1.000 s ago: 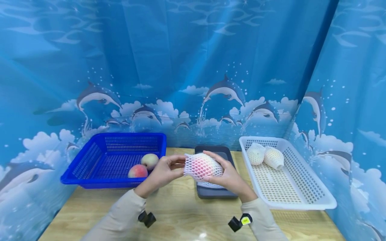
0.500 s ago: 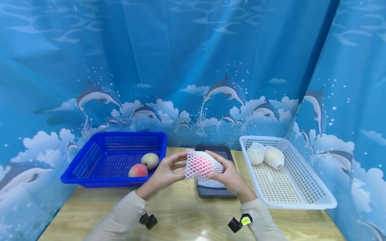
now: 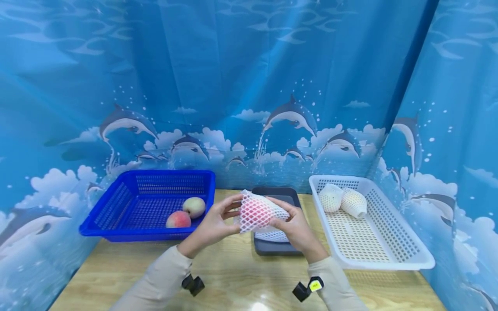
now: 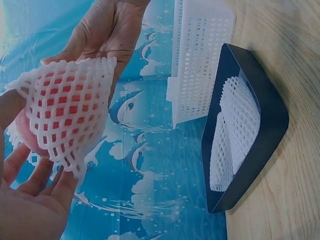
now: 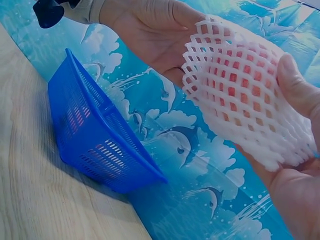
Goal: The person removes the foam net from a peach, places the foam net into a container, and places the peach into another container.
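Note:
A pink peach (image 4: 68, 107) sits inside a white foam net sleeve (image 3: 256, 212), held between both hands above the table. My left hand (image 3: 215, 221) grips the wide, flared end of the sleeve, fingers at its top edge and thumb lower down. My right hand (image 3: 298, 230) holds the narrower end, with the thumb in front, as the right wrist view shows. Below them, flat foam net sleeves (image 4: 240, 117) lie in a dark grey tray (image 3: 278, 249), partly hidden by the right hand and the peach.
On the left stands a blue basket (image 3: 116, 231) with two bare peaches (image 3: 178, 219) in it. A white basket (image 3: 389, 264) at the right holds two fruits in foam nets (image 3: 353, 203). Behind the wooden table (image 3: 233, 276) hangs a blue dolphin-print curtain (image 3: 249, 86).
The sleeve's left end has spread wider and risen at its upper edge, with my left fingers following it. My right thumb has shifted slightly on the net. The baskets and tray stay put.

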{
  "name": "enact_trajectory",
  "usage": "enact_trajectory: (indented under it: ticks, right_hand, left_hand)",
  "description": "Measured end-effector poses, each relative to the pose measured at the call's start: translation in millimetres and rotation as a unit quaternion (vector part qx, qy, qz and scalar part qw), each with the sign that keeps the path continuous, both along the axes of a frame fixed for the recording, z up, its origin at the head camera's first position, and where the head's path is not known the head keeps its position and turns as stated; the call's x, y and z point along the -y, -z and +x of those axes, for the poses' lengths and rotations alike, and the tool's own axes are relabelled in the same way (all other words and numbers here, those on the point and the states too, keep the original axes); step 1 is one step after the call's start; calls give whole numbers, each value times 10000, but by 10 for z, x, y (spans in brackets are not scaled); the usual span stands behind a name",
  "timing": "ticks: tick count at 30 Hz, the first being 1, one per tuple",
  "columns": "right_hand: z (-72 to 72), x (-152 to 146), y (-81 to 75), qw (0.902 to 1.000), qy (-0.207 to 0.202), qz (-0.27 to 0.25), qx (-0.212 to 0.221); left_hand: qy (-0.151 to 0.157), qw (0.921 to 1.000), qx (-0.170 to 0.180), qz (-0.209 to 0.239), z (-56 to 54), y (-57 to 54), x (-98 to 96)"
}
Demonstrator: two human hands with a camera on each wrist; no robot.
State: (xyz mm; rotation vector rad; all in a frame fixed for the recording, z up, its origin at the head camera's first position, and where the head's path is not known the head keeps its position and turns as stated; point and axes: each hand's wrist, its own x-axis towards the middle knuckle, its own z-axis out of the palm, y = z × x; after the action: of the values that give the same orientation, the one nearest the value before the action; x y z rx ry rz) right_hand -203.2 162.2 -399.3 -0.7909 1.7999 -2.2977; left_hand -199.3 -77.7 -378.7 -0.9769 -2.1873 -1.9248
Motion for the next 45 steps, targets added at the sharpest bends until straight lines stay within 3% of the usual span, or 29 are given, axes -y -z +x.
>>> enact_trajectory:
  ticks: [14, 26, 34, 40, 45]
  right_hand:
    - [39, 85, 17, 9992, 218, -280, -156]
    - [39, 100, 24, 9978, 642, 173, -9]
    - [30, 96, 26, 9903, 1323, 417, -110]
    - [23, 59, 18, 9863, 1541, 584, -82]
    - [4, 20, 23, 9826, 1729, 682, 28]
  left_hand:
    - [-53, 9991, 152, -385, 19, 3, 27]
    - [-206, 9980, 315, -501, 31, 24, 87]
    - [-244, 9983, 441, -301, 25, 63, 133]
    - [-221, 9967, 710, -336, 34, 58, 181]
    - [-274, 9962, 707, -440, 20, 69, 210]
